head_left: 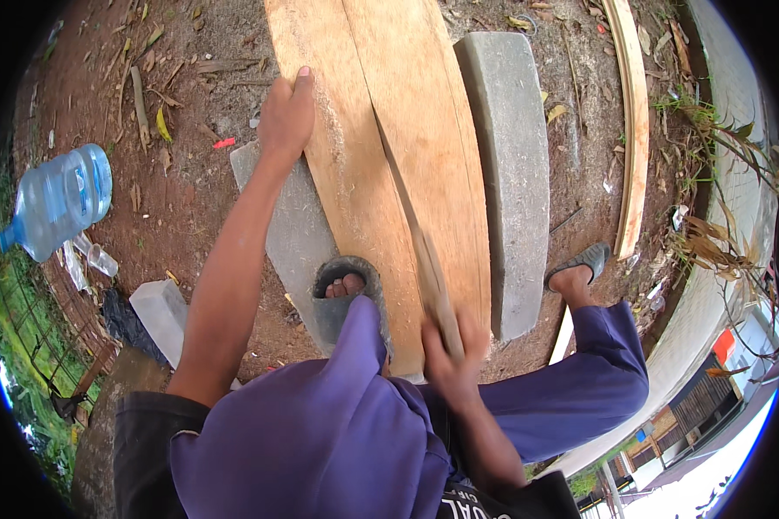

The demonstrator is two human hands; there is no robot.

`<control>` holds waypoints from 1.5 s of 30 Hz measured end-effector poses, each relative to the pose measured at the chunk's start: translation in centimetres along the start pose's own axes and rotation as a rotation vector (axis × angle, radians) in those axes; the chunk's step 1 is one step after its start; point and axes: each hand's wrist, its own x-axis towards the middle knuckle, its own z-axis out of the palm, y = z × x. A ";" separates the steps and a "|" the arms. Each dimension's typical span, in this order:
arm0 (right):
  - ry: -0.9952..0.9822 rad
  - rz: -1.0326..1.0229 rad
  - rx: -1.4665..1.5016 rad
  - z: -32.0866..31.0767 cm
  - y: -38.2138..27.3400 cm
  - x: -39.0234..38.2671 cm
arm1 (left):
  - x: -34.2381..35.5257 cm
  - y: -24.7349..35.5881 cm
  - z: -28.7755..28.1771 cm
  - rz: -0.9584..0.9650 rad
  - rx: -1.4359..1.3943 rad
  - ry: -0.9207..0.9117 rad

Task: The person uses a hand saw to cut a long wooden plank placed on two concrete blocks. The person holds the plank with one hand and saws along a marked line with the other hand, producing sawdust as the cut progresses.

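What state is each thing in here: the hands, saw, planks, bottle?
Left hand: pressed flat on the plank's edge.
Right hand: closed around the saw handle.
Handsaw: blade in the cut, blurred.
Wooden plank: lying across concrete blocks, partly sawn lengthwise.
Water bottle: lying on its side.

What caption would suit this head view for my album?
Right hand saws a wooden board laid on concrete slabs, left hand pressing its edge, sandalled foot steadying.

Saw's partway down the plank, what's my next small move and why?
Probably another steady stroke along the same cut. The right hand grips the saw, whose blade sits in a cut running up the plank. The left hand presses the plank's edge and a foot pins its near end on the concrete blocks.
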 end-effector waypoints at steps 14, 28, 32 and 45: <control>0.029 -0.004 0.152 2.7 1.0 2.2 | 0.3 -0.5 0.8 0.024 0.016 0.004; 0.017 0.078 0.125 3.6 0.3 5.7 | 0.3 -0.8 0.8 0.041 -0.003 -0.039; -0.076 0.073 -0.107 -4.2 0.0 -7.5 | 0.0 -0.9 0.8 0.019 -0.009 -0.017; 0.030 0.026 0.084 0.4 1.1 0.0 | 0.4 -0.9 0.7 0.025 -0.013 -0.008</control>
